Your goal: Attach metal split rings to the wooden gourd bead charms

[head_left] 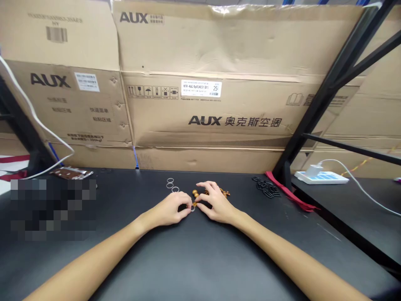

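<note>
My left hand [169,210] reaches in from the left over the black tabletop [200,259], its fingertips pinching what looks like a small silver ring [192,208]. My right hand [216,203] curves over a strand of brown wooden beads [216,192], and its thumb meets a gourd-shaped wooden bead [195,195]. The fingers hide part of the strand. Several loose metal rings [171,184] lie on the table beyond my left hand.
A heap of black rings [267,189] and a red ribbon [290,193] lie at the right, beside a black metal shelf post [313,96]. Large cardboard boxes [200,104] stand behind the table. A white power strip [321,177] sits on a lower surface at the right.
</note>
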`<action>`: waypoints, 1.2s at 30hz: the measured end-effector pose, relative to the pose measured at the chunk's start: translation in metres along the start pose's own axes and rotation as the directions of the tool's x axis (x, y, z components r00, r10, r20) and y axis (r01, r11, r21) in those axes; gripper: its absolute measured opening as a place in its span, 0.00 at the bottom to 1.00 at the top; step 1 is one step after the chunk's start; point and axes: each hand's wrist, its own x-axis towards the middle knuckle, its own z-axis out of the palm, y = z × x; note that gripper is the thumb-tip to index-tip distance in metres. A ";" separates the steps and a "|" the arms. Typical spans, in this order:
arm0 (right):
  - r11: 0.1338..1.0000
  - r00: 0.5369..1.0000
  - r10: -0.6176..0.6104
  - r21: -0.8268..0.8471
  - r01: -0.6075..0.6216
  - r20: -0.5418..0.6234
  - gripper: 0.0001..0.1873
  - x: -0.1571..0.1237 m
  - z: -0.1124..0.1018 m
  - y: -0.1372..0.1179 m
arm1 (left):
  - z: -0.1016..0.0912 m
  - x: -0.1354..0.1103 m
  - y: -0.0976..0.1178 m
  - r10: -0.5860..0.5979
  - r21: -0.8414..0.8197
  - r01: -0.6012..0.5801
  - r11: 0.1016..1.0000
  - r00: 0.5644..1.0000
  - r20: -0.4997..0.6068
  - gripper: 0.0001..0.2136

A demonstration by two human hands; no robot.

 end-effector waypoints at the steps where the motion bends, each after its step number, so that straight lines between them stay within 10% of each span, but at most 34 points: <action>1: 1.000 1.000 0.004 0.005 -0.004 0.001 0.04 0.000 0.000 0.001 | 0.000 0.000 0.000 0.003 -0.002 -0.003 1.000 1.000 -0.011 0.05; 36: 0.987 0.998 0.061 0.145 -0.062 0.010 0.05 0.002 0.004 -0.008 | 0.008 -0.001 0.003 0.005 0.159 0.010 0.987 0.996 -0.093 0.08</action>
